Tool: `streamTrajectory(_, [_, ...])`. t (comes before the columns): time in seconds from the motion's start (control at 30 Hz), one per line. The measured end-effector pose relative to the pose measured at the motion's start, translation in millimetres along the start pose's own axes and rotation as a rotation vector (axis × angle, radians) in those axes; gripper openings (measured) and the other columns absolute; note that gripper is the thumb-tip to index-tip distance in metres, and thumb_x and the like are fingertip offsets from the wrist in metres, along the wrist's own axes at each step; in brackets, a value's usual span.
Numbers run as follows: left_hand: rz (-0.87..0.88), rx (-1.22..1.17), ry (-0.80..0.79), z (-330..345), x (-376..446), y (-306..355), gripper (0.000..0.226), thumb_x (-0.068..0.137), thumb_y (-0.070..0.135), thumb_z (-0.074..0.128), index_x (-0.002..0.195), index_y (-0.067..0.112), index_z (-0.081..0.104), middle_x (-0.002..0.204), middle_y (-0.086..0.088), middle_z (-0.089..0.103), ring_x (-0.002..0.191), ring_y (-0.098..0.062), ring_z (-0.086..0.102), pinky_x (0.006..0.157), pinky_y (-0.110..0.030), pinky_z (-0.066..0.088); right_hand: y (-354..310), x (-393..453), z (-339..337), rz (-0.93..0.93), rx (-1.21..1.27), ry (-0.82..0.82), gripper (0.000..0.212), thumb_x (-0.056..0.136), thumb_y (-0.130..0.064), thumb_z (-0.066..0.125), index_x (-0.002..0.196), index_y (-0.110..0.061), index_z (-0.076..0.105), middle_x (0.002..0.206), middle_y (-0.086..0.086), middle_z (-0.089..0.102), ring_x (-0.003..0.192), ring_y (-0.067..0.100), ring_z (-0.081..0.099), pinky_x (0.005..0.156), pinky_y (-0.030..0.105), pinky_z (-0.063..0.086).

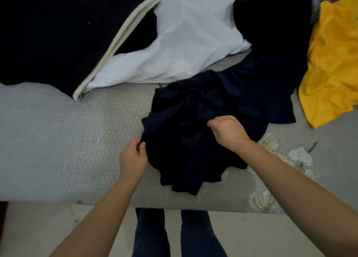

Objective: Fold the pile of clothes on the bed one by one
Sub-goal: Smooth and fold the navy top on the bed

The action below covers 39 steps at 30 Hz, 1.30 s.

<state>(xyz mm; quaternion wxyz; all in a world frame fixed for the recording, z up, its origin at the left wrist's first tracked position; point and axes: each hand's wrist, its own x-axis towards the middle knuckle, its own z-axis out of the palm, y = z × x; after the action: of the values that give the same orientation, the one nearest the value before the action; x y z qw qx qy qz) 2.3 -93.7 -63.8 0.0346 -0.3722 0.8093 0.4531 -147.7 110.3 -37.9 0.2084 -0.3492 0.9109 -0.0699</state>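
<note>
Crumpled navy garment [193, 136] on the grey bedspread [58, 140], near the front edge of the bed, bunched into a rough heap. Long axis running diagonally, from the lower point near the bed edge up and to the right, where a flatter part spreads toward the yellow cloth [333, 63]. Kind of garment not possible to tell; folds too dark to read, no collar or sleeve clearly made out.

Left hand [132, 158] at the heap's left edge, thumb and fingertips pinching the cloth there. Right hand [226, 129] on top of the heap, right of centre, fingers curled down into the fabric, gripping a fold; fingertips hidden behind the knuckles.

Behind the heap, a white garment [184, 43] lying flat, its far end cut off by the top of the frame. To its left, a black cloth with a pale trim [48, 34], running out of frame. Another black item [271, 20] partly under the white one. Yellow cloth cut off at the right edge. Grey fabric at the top right corner, blurred and unclear. Flower print [300, 156] on the bedspread at the right. Legs in dark trousers [174, 233] below the bed edge.
</note>
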Motion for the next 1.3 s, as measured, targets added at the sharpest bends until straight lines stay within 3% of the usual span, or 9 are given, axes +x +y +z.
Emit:
streamTrajectory(0.1, [-0.028, 0.090, -0.019, -30, 4, -20, 0.025, 0.094, 0.009, 0.044, 0.070, 0.013, 0.047, 0.061, 0.003, 0.042, 0.062, -0.015, 0.042, 0.049, -0.021, 0.026, -22, -32, -1, -0.017, 0.050, 0.093, 0.024, 0.069, 0.011, 0.066, 0.093, 0.008, 0.065, 0.084, 0.023, 0.066, 0.073, 0.038, 0.063, 0.064, 0.043, 0.053])
streamTrajectory(0.23, [0.022, 0.176, -0.074, -54, -9, -41, 0.034, 0.094, 0.008, 0.045, 0.061, 0.016, 0.041, 0.055, 0.005, 0.038, 0.053, -0.012, 0.038, 0.046, -0.014, 0.023, -63, -9, 15, 0.044, -0.032, -0.048, 0.063, 0.084, -0.009, 0.059, 0.141, -0.012, 0.032, 0.147, 0.014, 0.030, 0.135, 0.033, 0.028, 0.108, 0.048, 0.023])
streamTrajectory(0.37, [0.073, 0.200, -0.057, -66, -8, -53, 0.027, 0.093, 0.007, 0.046, 0.066, 0.010, 0.050, 0.054, 0.004, 0.040, 0.051, -0.010, 0.037, 0.047, -0.016, 0.026, -98, 37, 31, 0.041, -0.191, -0.311, 0.050, 0.092, -0.013, 0.044, 0.140, -0.026, 0.034, 0.141, 0.007, 0.038, 0.136, 0.024, 0.022, 0.110, 0.053, -0.009])
streamTrajectory(0.57, [0.014, 0.227, 0.077, -92, 16, -60, 0.020, 0.094, 0.007, 0.041, 0.078, 0.006, 0.054, 0.069, -0.010, 0.047, 0.067, -0.023, 0.044, 0.059, -0.028, 0.026, -78, -34, 21, 0.071, -0.332, -0.434, 0.039, 0.090, -0.010, 0.041, 0.124, -0.023, 0.055, 0.108, 0.004, 0.056, 0.111, 0.023, 0.048, 0.113, 0.047, -0.004])
streamTrajectory(0.77, [-0.099, 0.274, 0.006, -97, 34, -64, 0.031, 0.094, 0.003, 0.037, 0.063, 0.008, 0.044, 0.065, -0.010, 0.045, 0.073, -0.024, 0.043, 0.060, -0.028, 0.024, -63, -114, 19, 0.214, -0.363, -1.189, 0.038, 0.094, -0.015, 0.038, 0.131, -0.018, 0.049, 0.135, 0.003, 0.047, 0.125, 0.022, 0.042, 0.108, 0.035, 0.029])
streamTrajectory(0.9, [-0.093, 0.177, -0.035, -86, 28, -56, 0.020, 0.093, 0.015, 0.046, 0.092, -0.002, 0.055, 0.090, -0.020, 0.057, 0.088, -0.032, 0.054, 0.066, -0.029, 0.032, -98, -50, 19, 0.059, -0.231, -0.756, 0.034, 0.093, -0.011, 0.038, 0.122, -0.010, 0.056, 0.119, 0.013, 0.057, 0.106, 0.025, 0.052, 0.085, 0.030, 0.044])
streamTrajectory(1.03, [-0.084, 0.072, 0.089, -83, 32, -56, 0.029, 0.097, 0.019, 0.041, 0.109, -0.003, 0.055, 0.102, -0.020, 0.059, 0.086, -0.024, 0.052, 0.064, -0.018, 0.028, -143, 52, 19, -0.070, -0.209, -0.284, 0.047, 0.092, -0.012, 0.043, 0.138, -0.016, 0.037, 0.138, 0.011, 0.040, 0.127, 0.027, 0.035, 0.103, 0.038, 0.029])
streamTrajectory(1.13, [-0.064, 0.021, 0.163, -88, 33, -61, 0.025, 0.096, 0.013, 0.041, 0.099, -0.004, 0.059, 0.085, -0.014, 0.058, 0.074, -0.017, 0.046, 0.054, -0.019, 0.023, -168, 105, 23, -0.116, -0.373, -0.305, 0.062, 0.091, -0.012, 0.046, 0.145, -0.025, 0.019, 0.153, 0.007, 0.017, 0.141, 0.027, 0.007, 0.113, 0.050, 0.002])
streamTrajectory(1.3, [0.007, 0.129, 0.099, -110, 33, -82, 0.021, 0.093, 0.012, 0.047, 0.089, -0.002, 0.062, 0.071, -0.009, 0.055, 0.065, -0.018, 0.047, 0.055, -0.025, 0.030, -170, 117, 27, -0.285, -0.560, -0.421, 0.033, 0.092, -0.009, 0.040, 0.121, -0.014, 0.052, 0.113, 0.006, 0.057, 0.109, 0.025, 0.050, 0.114, 0.045, 0.005])
